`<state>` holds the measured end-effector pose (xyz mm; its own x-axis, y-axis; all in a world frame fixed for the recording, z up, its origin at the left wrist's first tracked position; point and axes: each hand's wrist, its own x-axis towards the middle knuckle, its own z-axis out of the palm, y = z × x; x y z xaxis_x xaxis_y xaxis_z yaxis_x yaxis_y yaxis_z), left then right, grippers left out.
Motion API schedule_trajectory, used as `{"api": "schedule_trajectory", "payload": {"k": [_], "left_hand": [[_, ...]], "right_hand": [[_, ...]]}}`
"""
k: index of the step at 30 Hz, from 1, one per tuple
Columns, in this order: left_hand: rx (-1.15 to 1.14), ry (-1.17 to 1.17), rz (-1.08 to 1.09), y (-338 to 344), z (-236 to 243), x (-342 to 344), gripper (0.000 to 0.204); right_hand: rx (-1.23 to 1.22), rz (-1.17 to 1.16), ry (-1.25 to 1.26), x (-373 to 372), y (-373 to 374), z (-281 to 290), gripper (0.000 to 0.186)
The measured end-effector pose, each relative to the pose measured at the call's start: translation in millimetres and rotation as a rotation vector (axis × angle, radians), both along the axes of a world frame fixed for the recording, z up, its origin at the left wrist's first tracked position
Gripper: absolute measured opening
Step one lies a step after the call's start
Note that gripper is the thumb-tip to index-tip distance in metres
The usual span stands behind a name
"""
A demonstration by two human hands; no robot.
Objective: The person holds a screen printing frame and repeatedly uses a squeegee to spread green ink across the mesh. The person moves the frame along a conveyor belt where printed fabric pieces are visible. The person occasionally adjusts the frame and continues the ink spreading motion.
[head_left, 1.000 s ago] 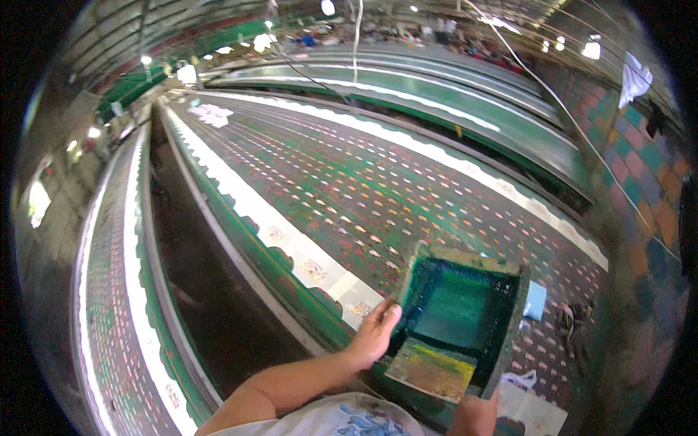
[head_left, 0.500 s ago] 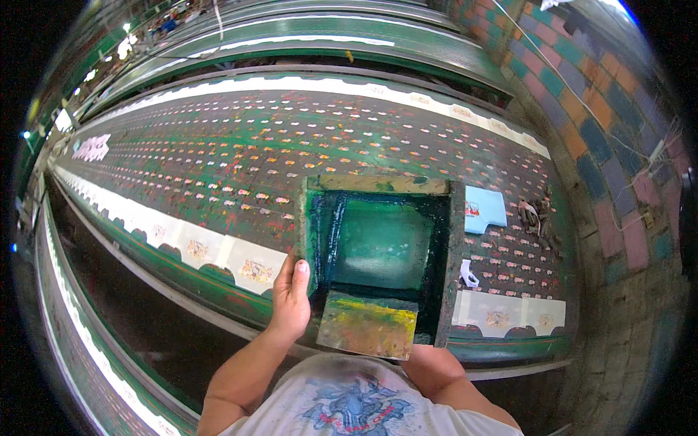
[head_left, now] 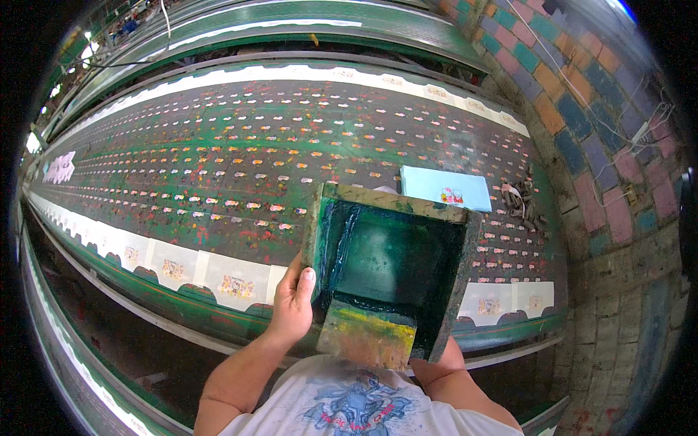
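Note:
A screen printing frame [head_left: 392, 251] with a dark green mesh and ink-stained wooden sides is held tilted in front of my body. My left hand [head_left: 292, 309] is closed round its left side, thumb on the front. My right hand [head_left: 445, 357] grips the frame near its lower right corner, its fingers mostly hidden. A squeegee board [head_left: 369, 333], stained yellow and brown, leans inside the frame's near end. Just past the frame's far edge, a light blue fabric piece [head_left: 445, 187] with a small red and pink print lies on the long printing table [head_left: 240, 174].
Rows of small printed marks cover the tabletop. Pale printed strips [head_left: 236, 282] run along its near and far edges. A dark crumpled rag [head_left: 522, 202] lies at the right. Beyond are more long tables [head_left: 291, 33]. A coloured brick wall [head_left: 582, 109] with hanging wires stands on the right.
The frame has tilted, its right side swinging nearer to me, in both hands. More of the blue fabric now shows beyond it. The view has shifted slightly right.

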<state>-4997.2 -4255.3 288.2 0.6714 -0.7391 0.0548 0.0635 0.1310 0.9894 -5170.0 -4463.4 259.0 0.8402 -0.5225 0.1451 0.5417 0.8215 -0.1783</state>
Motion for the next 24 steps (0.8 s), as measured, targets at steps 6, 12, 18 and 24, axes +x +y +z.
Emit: {"api": "schedule_trajectory", "payload": {"k": [6, 12, 18, 24], "left_hand": [[0.056, 0.033, 0.138, 12, -6, 13, 0.053], [0.083, 0.040, 0.238, 15, -8, 2, 0.052], [0.133, 0.025, 0.321, 17, 4, -28, 0.051], [0.183, -0.003, 0.314, 2, 20, -58, 0.053]], "right_hand": [[-0.014, 0.002, -0.052, -4, -17, -9, 0.084], [0.007, 0.150, 0.047, 3, 28, -9, 0.088], [0.004, 0.140, 0.084, -23, -10, 22, 0.091], [0.084, 0.295, 0.017, -27, 40, 4, 0.091]]}}
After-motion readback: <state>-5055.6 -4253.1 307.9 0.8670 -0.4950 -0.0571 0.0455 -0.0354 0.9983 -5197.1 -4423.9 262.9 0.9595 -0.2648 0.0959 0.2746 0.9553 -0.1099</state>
